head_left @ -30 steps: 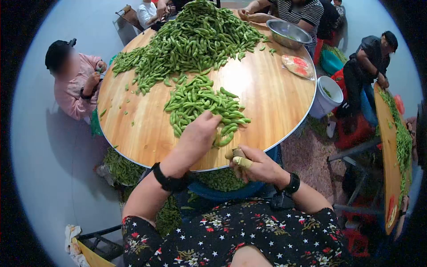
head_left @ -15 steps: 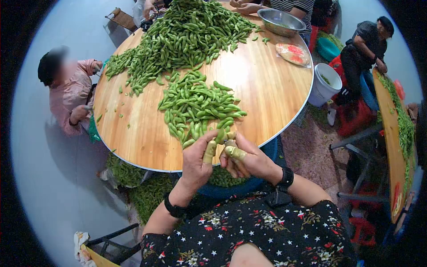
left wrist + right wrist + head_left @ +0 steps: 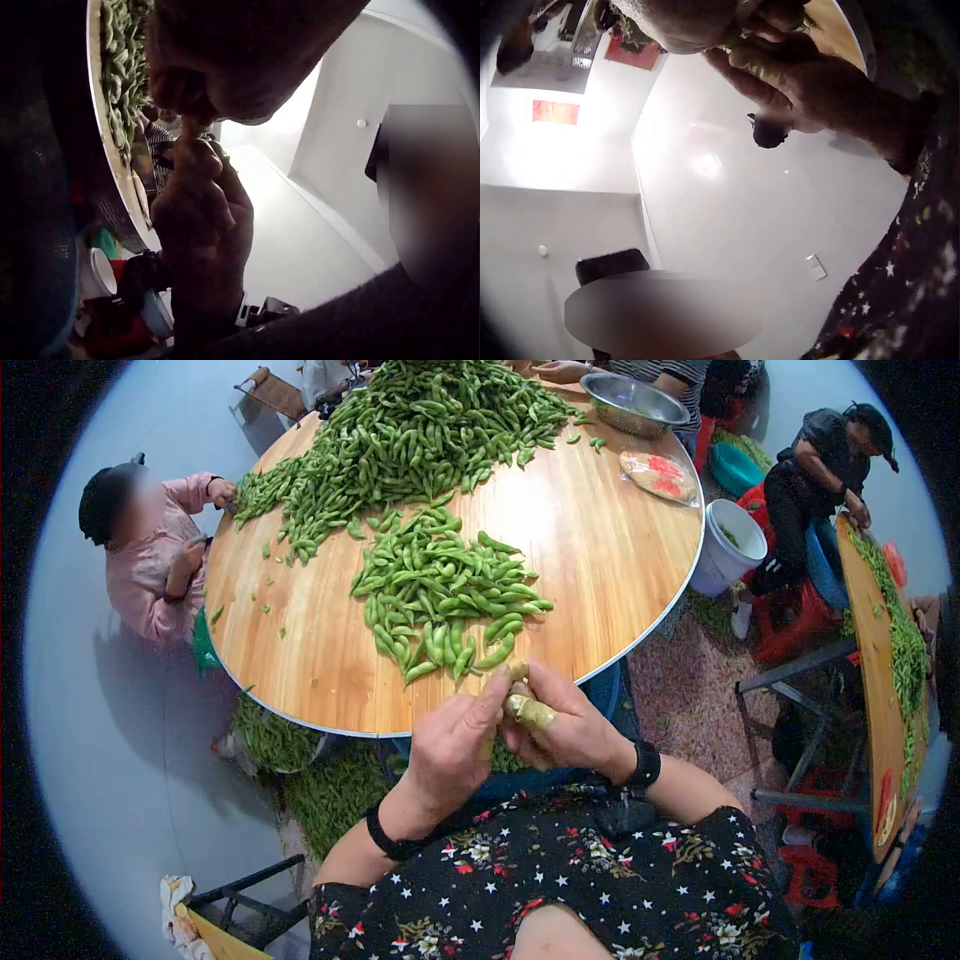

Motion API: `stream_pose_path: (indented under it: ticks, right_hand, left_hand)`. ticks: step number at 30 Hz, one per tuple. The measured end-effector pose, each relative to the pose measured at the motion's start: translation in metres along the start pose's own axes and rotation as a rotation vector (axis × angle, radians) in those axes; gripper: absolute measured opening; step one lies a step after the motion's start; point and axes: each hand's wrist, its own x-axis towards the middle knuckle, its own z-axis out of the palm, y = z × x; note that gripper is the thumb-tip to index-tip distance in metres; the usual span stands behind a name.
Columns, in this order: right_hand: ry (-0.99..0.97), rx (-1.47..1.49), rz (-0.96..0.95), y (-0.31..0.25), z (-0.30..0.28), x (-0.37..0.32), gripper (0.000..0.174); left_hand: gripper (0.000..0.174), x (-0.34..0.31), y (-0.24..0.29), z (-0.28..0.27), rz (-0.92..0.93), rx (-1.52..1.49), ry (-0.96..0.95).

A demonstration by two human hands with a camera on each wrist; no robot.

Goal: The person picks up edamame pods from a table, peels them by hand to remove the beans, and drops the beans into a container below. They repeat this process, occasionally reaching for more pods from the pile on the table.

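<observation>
A small heap of green soybean pods [image 3: 440,600] lies on the round wooden table [image 3: 600,560], with a much larger pile [image 3: 420,430] at the far side. My two hands meet at the table's near edge. The left hand [image 3: 455,740] and right hand [image 3: 565,725] pinch one pod [image 3: 508,682] between their fingertips; it is mostly hidden. A yellowish guard [image 3: 530,710] covers my right thumb. In the left wrist view my left hand [image 3: 225,60] is dark and close, the right hand [image 3: 202,217] below it, beside the table rim [image 3: 97,150].
A metal bowl [image 3: 632,402] and a plastic packet [image 3: 658,475] sit at the table's far right. A white bucket [image 3: 735,545] stands on the floor beside it. Seated people [image 3: 150,560] work round the table. Pods litter the floor [image 3: 310,780]. Another table [image 3: 880,660] is at right.
My left hand left the small heap with a pod and came back to my right hand at the table edge. Both hands now close tightly together on it.
</observation>
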Motion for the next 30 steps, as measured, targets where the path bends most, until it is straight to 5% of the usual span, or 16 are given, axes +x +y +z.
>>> stream_pose_path:
  ticks: [2, 4, 6, 8, 9, 10, 12, 17, 20, 23, 25, 26, 28, 30]
  right_hand:
    - [-0.017, 0.044, 0.057, -0.002, 0.001, 0.001, 0.025]
    - [-0.085, 0.400, 0.168, 0.005, -0.009, 0.013, 0.020]
    - [-0.131, 0.442, 0.189, 0.010, -0.016, 0.017, 0.019]
    - [-0.097, 0.396, 0.214, 0.011, -0.017, 0.020, 0.019]
    - [-0.094, 0.392, 0.209, 0.010, -0.016, 0.020, 0.019]
    - [-0.041, 0.307, 0.218, 0.010, -0.016, 0.019, 0.019]
    - [0.014, 0.218, 0.228, 0.011, -0.013, 0.018, 0.019]
    - [0.029, 0.106, 0.176, 0.015, -0.005, 0.014, 0.019]
    - [0.057, 0.045, 0.138, 0.021, -0.004, 0.019, 0.021]
    - [0.037, 0.006, 0.156, 0.022, -0.015, 0.021, 0.023]
    - [0.305, -0.639, -0.169, 0.014, -0.009, 0.018, 0.026]
    - [0.315, -0.648, -0.179, 0.014, -0.010, 0.020, 0.026]
    - [0.348, -0.807, -0.485, 0.016, -0.015, 0.024, 0.030]
    - [0.298, -0.850, -0.425, 0.015, -0.019, 0.025, 0.029]
  left_hand:
    - [0.033, -0.005, 0.003, -0.002, -0.047, -0.055, -0.001]
    - [0.033, -0.004, -0.002, -0.005, -1.010, -1.247, 0.004]
    - [0.033, -0.003, -0.007, -0.007, -0.983, -1.383, -0.048]
    - [0.032, -0.003, -0.007, -0.007, -0.936, -0.899, -0.109]
    - [0.031, -0.007, -0.010, -0.003, -0.631, -0.440, -0.097]
    - [0.031, -0.007, -0.013, -0.001, -0.625, -0.443, -0.099]
    - [0.037, -0.007, -0.018, -0.003, 0.046, 0.194, -0.067]
    - [0.035, -0.008, -0.009, 0.004, -0.010, 0.267, -0.007]
    - [0.021, -0.009, -0.011, 0.002, -0.671, -0.217, -0.040]
    - [0.017, -0.009, -0.017, 0.007, -0.426, -0.087, 0.018]
    - [0.023, -0.006, -0.016, 0.005, -0.284, 0.026, -0.007]
    - [0.023, -0.005, -0.014, 0.003, -0.269, 0.020, -0.004]
    - [0.031, -0.003, -0.011, 0.000, -0.202, 0.054, -0.121]
    - [0.035, -0.002, -0.008, -0.004, -0.176, 0.010, -0.164]
